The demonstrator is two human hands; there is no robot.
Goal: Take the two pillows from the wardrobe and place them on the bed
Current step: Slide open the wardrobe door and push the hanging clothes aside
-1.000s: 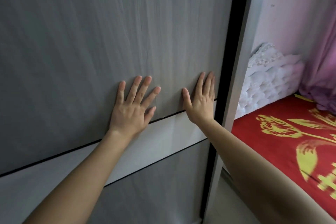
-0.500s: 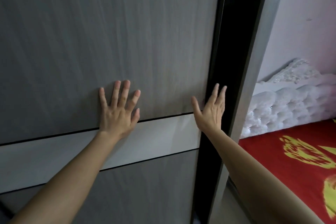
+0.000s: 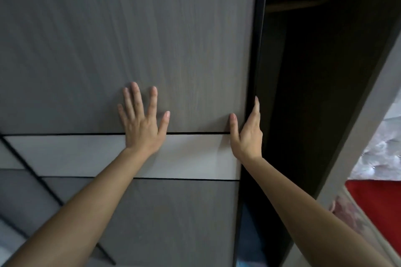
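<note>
A grey wood-grain sliding wardrobe door (image 3: 152,39) with a white band across it fills the left and middle. My left hand (image 3: 142,123) lies flat on it, fingers spread. My right hand (image 3: 248,132) is at the door's right edge, thumb on the face and fingers along the edge. To the right of the door the wardrobe opening (image 3: 314,93) is dark, with a hanging rail (image 3: 297,3) near the top. No pillows show inside the dark opening. The bed (image 3: 377,206) with its red cover shows at the lower right.
The wardrobe's grey side panel (image 3: 364,136) runs diagonally between the opening and the bed. A white tufted headboard (image 3: 382,149) stands behind the red cover. A second door panel (image 3: 21,201) overlaps at the lower left. Something blue (image 3: 245,223) shows low inside the opening.
The door has slid left and the dark opening has widened a lot. My right hand moved from the door face to its right edge. The view has shifted left, away from the bed.
</note>
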